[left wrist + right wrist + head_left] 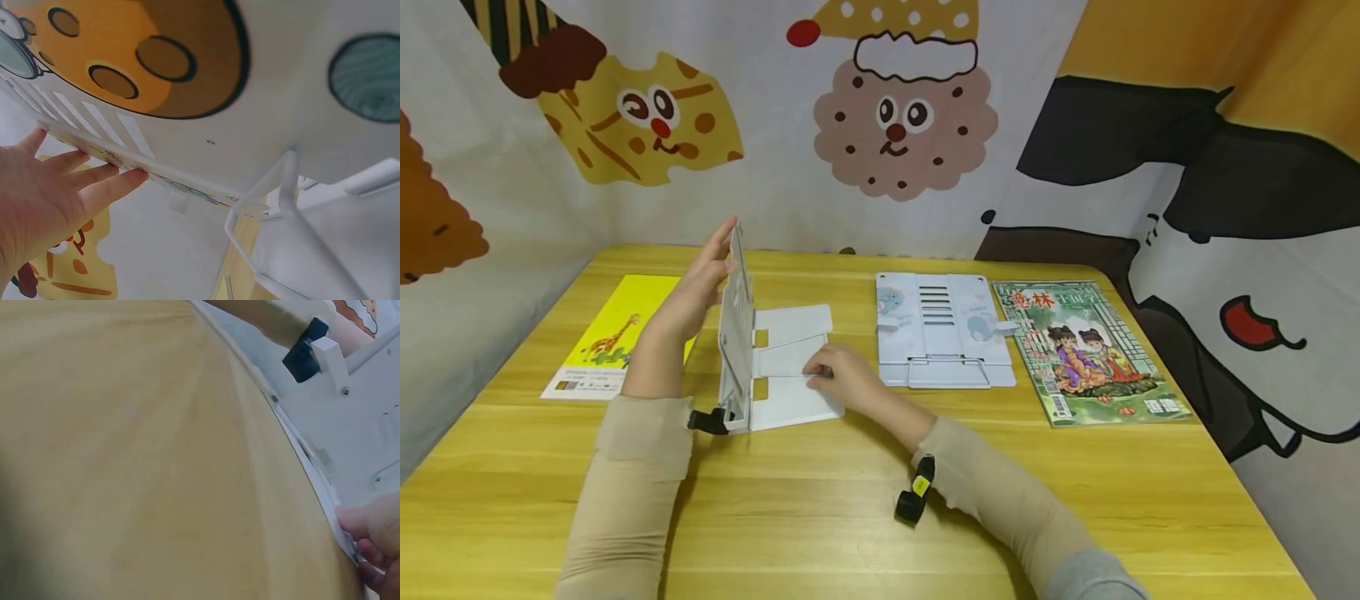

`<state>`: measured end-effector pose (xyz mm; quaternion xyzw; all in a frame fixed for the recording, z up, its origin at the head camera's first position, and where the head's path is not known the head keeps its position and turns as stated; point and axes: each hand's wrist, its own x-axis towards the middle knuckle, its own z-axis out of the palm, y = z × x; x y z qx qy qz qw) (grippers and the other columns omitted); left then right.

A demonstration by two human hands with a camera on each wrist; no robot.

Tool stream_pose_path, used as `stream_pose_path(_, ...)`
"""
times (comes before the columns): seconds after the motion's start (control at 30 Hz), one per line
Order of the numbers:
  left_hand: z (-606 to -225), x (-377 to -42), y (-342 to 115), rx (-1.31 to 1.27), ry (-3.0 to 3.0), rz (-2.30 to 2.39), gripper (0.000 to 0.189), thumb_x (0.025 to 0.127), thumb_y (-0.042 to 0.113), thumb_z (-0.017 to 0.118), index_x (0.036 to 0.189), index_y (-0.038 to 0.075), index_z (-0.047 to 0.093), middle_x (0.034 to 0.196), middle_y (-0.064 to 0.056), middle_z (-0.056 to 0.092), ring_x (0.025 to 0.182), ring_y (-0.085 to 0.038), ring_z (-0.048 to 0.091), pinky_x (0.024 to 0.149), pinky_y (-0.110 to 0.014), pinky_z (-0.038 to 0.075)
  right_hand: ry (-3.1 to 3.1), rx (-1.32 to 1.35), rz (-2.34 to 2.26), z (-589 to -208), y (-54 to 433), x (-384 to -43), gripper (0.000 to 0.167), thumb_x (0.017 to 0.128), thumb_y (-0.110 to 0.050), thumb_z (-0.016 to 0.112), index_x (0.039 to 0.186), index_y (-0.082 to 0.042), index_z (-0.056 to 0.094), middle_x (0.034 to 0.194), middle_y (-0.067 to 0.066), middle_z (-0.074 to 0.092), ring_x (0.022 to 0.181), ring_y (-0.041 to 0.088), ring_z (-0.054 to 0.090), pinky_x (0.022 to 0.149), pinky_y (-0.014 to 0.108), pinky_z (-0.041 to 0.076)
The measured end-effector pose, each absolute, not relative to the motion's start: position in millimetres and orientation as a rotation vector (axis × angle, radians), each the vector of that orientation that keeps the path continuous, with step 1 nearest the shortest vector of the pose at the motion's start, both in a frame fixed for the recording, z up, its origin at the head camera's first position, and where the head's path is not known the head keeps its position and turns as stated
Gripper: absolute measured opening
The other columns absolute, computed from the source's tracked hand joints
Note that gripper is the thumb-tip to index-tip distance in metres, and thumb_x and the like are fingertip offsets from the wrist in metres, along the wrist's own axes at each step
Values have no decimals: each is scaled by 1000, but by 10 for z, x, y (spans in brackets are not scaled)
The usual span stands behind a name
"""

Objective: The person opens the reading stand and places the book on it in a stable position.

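A white folding book stand (pixel 797 404) is opened out, its base flat on the table and its panel (pixel 737 333) standing nearly upright. My left hand (pixel 688 296) rests against the panel's upper part from the left. In the left wrist view, its spread, straight fingers (pixel 119 187) touch the panel's edge beside a row of slots. A white wire bracket (pixel 287 187) sticks out lower on that panel. My right hand (pixel 850 382) pinches the right edge of the base. Its thumb (pixel 353 519) shows above the edge in the right wrist view, with curled fingers below.
A second book stand (pixel 936 333) lies folded flat, right of my right hand. Beyond it is a magazine (pixel 1082 358) with a green cover. A yellow booklet (pixel 617 333) with a giraffe lies behind my left forearm. A patterned curtain (pixel 775 208) hangs behind the table (pixel 820 517).
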<state>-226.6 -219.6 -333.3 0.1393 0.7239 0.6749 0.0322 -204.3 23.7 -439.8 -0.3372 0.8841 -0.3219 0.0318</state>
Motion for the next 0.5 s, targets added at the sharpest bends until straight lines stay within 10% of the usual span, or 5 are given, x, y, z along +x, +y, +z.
stream_pose_path(0.5, -3349, -2260, -2183, 452, 2189, 2107, 67, 96, 25, 37, 155, 32, 6, 160, -5, -3, 142, -38, 5, 103, -69, 14, 2620, -988, -1006, -4360, 230, -2109, 7, 90, -4, 66, 94, -9, 64, 87, -2, 59, 87, 13, 51, 78, 20, 43)
